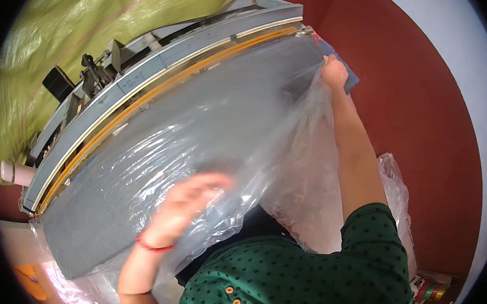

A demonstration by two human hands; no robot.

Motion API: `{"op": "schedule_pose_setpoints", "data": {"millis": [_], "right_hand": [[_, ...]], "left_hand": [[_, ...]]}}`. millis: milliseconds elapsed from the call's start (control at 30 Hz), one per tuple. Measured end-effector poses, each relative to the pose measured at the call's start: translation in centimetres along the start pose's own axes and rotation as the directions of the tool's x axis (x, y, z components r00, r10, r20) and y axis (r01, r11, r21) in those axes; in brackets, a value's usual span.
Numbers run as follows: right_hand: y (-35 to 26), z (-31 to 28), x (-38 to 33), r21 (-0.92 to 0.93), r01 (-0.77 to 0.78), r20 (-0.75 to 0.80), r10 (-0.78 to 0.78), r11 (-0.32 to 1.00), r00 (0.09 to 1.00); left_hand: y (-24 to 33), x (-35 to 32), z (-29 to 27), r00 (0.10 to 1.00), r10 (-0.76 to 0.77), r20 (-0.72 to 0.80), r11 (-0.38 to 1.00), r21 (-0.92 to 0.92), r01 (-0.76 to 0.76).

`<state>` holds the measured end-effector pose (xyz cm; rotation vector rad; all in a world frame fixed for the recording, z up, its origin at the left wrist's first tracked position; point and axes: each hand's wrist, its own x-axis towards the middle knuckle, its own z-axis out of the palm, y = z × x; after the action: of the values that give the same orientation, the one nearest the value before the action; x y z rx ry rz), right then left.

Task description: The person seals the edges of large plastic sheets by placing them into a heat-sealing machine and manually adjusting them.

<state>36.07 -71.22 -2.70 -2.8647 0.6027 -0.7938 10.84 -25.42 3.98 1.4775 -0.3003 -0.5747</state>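
Note:
A transparent plastic sheet (pixel 153 158) lies wrinkled and shiny over a long grey work surface (pixel 85 231) and hangs down in front of me. At the far right corner my right hand (pixel 334 72) is closed on the sheet's edge, which stretches in taut folds from the fist. My left hand (pixel 188 204), with a red band on its wrist, is over the nearer middle of the sheet. Motion smears its fingers, and whether it touches the plastic cannot be told.
Behind the surface runs a long grey metal machine frame (pixel 158 62) with an orange strip (pixel 192 65). A pink bottle (pixel 16 172) stands at its left end. Yellow-green sheeting (pixel 99 26) covers the back. More crumpled plastic (pixel 392 181) hangs at my right, by the red floor (pixel 424 156).

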Motion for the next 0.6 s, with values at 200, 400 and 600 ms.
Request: {"op": "schedule_pose_setpoints", "data": {"millis": [200,400,600], "right_hand": [[0.3,0.8,0.0,0.027,0.027,-0.051,-0.025,0.999,0.998],[0.4,0.5,0.0,0.004,0.024,-0.024,-0.024,1.0,0.999],[0.3,-0.1,-0.3,-0.004,0.022,0.034,-0.022,1.0,0.999]], "left_hand": [[-3.1,10.8,13.0,0.992,-0.049,0.119,0.999,-0.002,0.049],[0.0,6.2,11.2,0.751,0.028,0.66,0.98,-0.165,0.108],[4.2,-9.7,1.7,0.855,0.413,0.313,0.901,-0.277,-0.334]]}}
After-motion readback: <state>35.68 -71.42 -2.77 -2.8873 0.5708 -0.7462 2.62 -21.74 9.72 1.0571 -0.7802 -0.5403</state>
